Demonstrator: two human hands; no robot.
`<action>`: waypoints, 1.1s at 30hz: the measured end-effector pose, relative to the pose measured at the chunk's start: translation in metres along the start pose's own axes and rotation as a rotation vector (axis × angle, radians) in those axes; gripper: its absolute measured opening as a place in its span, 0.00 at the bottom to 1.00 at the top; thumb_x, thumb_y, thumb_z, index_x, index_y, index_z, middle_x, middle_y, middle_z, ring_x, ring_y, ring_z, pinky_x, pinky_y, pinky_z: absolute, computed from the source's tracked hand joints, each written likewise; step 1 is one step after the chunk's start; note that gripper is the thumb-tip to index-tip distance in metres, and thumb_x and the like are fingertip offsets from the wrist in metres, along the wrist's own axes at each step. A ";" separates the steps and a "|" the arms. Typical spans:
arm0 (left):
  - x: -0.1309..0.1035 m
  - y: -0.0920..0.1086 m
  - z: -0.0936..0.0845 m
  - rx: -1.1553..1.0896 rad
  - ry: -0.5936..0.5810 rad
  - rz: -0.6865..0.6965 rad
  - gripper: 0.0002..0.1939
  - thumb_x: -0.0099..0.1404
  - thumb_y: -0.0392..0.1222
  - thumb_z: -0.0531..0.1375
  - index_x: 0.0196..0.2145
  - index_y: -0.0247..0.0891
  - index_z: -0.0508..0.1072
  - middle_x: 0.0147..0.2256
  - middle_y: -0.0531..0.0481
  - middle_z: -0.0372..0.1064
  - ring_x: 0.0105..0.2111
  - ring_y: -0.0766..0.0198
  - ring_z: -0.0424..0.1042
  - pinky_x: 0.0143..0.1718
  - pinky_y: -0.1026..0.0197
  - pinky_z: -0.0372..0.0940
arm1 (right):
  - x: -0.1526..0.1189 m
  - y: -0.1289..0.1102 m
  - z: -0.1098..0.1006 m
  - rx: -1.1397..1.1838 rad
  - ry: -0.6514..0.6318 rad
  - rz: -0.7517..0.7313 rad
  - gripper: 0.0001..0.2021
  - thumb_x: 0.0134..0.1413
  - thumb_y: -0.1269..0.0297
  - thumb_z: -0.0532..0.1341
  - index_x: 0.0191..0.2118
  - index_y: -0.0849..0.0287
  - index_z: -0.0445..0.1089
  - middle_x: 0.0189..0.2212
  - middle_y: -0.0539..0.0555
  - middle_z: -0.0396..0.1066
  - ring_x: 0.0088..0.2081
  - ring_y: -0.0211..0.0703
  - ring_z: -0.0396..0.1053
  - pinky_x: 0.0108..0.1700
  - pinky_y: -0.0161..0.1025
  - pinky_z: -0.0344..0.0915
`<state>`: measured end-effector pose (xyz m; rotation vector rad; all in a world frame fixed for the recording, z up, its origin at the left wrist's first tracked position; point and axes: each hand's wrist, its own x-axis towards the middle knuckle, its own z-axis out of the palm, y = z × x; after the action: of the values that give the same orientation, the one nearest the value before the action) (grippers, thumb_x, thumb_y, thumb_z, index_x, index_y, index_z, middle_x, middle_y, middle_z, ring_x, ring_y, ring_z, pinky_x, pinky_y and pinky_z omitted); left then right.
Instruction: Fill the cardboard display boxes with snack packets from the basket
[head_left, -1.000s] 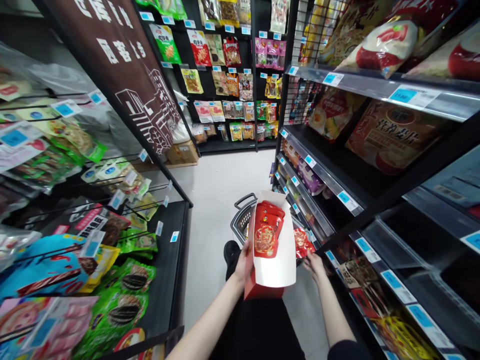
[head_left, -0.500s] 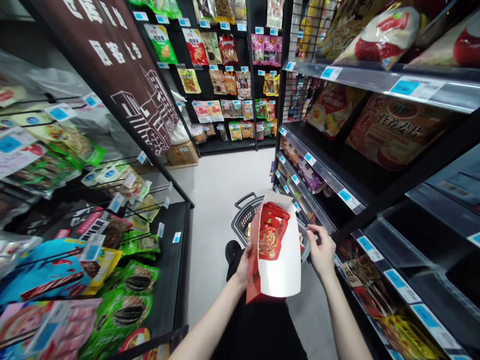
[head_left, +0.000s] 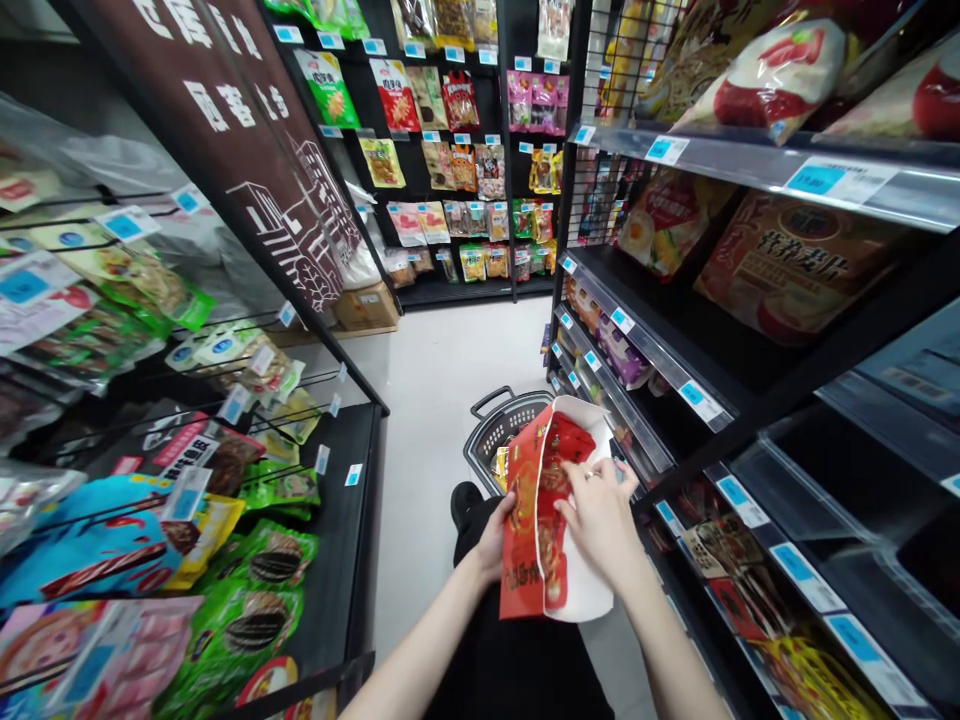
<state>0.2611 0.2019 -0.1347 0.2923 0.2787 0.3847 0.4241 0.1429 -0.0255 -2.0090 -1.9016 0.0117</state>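
While your left hand [head_left: 493, 540] grips the red box [head_left: 520, 565] by its left edge, your right hand [head_left: 601, 512] reaches inside, fingertips at red packets [head_left: 553, 478]; pinch unclear.

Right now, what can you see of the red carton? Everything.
The red carton is long and looks like thin cardboard: red with dark and yellowish print outside, plain white inside. It is open, showing red packets within. It's held slightly tilted over the person's legs, hiding part of the dark shopping basket beyond. The left hand grips its left side; the right hand is at the opening, fingertips among the packets.
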 end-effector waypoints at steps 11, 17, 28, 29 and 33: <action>-0.001 0.001 0.004 -0.002 0.145 -0.004 0.28 0.62 0.53 0.57 0.52 0.29 0.69 0.42 0.39 0.76 0.46 0.46 0.74 0.52 0.48 0.63 | -0.005 -0.027 0.003 -0.104 -0.249 -0.045 0.31 0.47 0.62 0.67 0.57 0.69 0.62 0.52 0.67 0.65 0.54 0.61 0.60 0.62 0.60 0.45; -0.004 0.002 0.000 -0.003 0.182 -0.013 0.25 0.63 0.51 0.55 0.49 0.29 0.71 0.39 0.39 0.77 0.44 0.47 0.75 0.50 0.49 0.64 | -0.005 -0.032 0.001 0.125 -0.431 -0.134 0.26 0.51 0.72 0.59 0.57 0.68 0.61 0.49 0.66 0.66 0.46 0.53 0.65 0.48 0.44 0.64; -0.001 -0.002 0.000 -0.023 0.080 0.033 0.27 0.56 0.53 0.62 0.46 0.28 0.74 0.41 0.39 0.77 0.50 0.44 0.71 0.58 0.47 0.56 | -0.015 -0.012 -0.020 0.256 -0.228 -0.036 0.07 0.54 0.74 0.59 0.37 0.56 0.70 0.36 0.52 0.66 0.34 0.40 0.68 0.35 0.35 0.63; 0.000 -0.001 0.003 -0.031 0.068 0.051 0.28 0.56 0.55 0.62 0.46 0.28 0.74 0.43 0.39 0.76 0.51 0.44 0.70 0.58 0.47 0.55 | -0.020 -0.008 -0.030 0.264 -0.175 -0.066 0.06 0.56 0.73 0.58 0.34 0.56 0.71 0.34 0.51 0.66 0.31 0.38 0.68 0.33 0.34 0.63; 0.000 0.002 0.012 -0.117 0.011 0.159 0.29 0.65 0.58 0.53 0.51 0.32 0.72 0.50 0.41 0.72 0.57 0.48 0.64 0.62 0.49 0.49 | -0.046 0.022 -0.063 0.447 0.197 -0.195 0.09 0.59 0.74 0.56 0.35 0.55 0.73 0.37 0.53 0.72 0.36 0.38 0.73 0.37 0.34 0.68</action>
<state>0.2642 0.2004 -0.1231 0.1980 0.2435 0.5578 0.4572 0.0816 0.0160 -1.4723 -1.7730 0.1661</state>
